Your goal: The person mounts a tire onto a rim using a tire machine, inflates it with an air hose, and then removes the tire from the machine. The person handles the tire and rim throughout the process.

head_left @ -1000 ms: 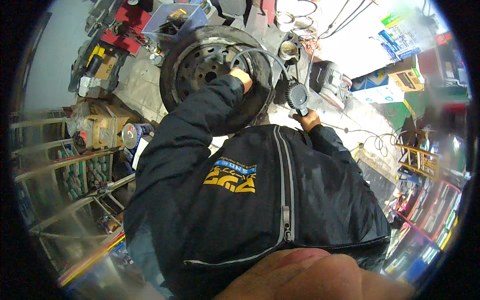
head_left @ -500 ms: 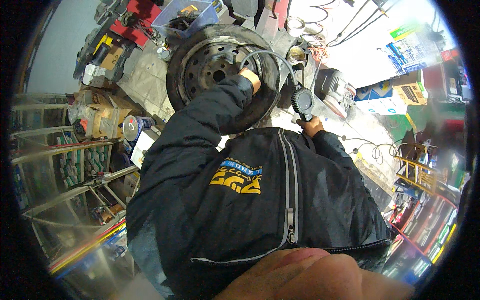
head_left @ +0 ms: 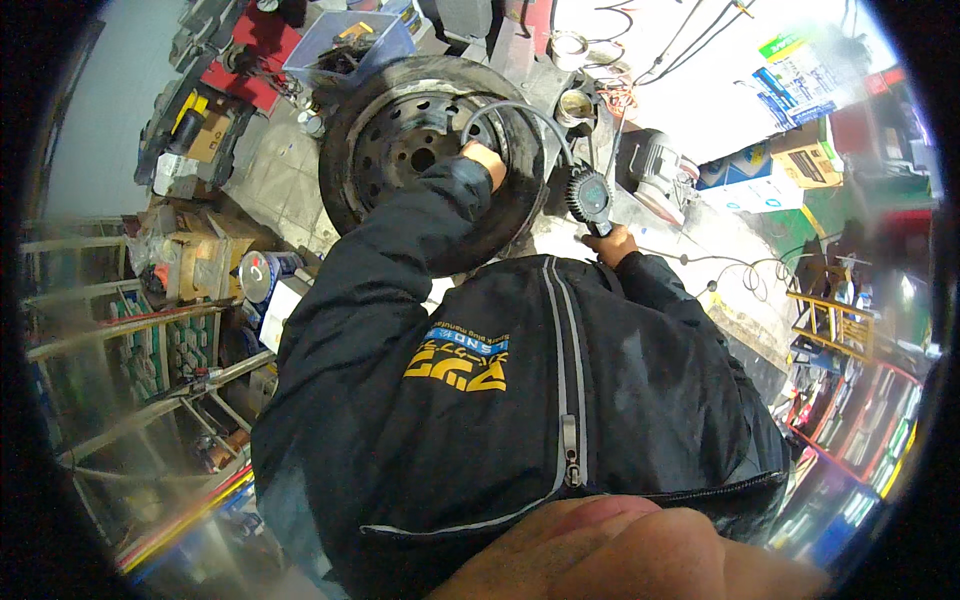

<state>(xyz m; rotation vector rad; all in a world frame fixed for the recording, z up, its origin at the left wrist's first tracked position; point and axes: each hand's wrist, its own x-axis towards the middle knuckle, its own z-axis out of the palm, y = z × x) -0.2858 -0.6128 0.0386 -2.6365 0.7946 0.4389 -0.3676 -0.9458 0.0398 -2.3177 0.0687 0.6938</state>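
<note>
A black tyre [head_left: 340,190] on a dark steel wheel rim [head_left: 385,155] lies flat on the floor in front of me. My left hand [head_left: 485,165] is at the rim's right side, its fingers closed round the end of a grey hose [head_left: 545,115]. What the hose end meets is hidden by my fingers. The hose arcs over the tyre to a tyre pressure gauge [head_left: 590,195] with a round black ribbed edge. My right hand [head_left: 613,244] grips the gauge's handle, holding it just right of the tyre with its dial upward.
Behind the tyre stands a clear plastic bin [head_left: 350,45] of tools. A grey motor-like machine [head_left: 658,175] sits right of the gauge. Open cans [head_left: 574,107] stand near the hose. Cables [head_left: 750,275] trail over the floor at right. Cartons [head_left: 210,255] and a paint can [head_left: 265,275] are at left.
The whole view has shifted slightly, so the tyre appears a little farther left. The gauge's dial shows a bit more. Both hands keep their holds.
</note>
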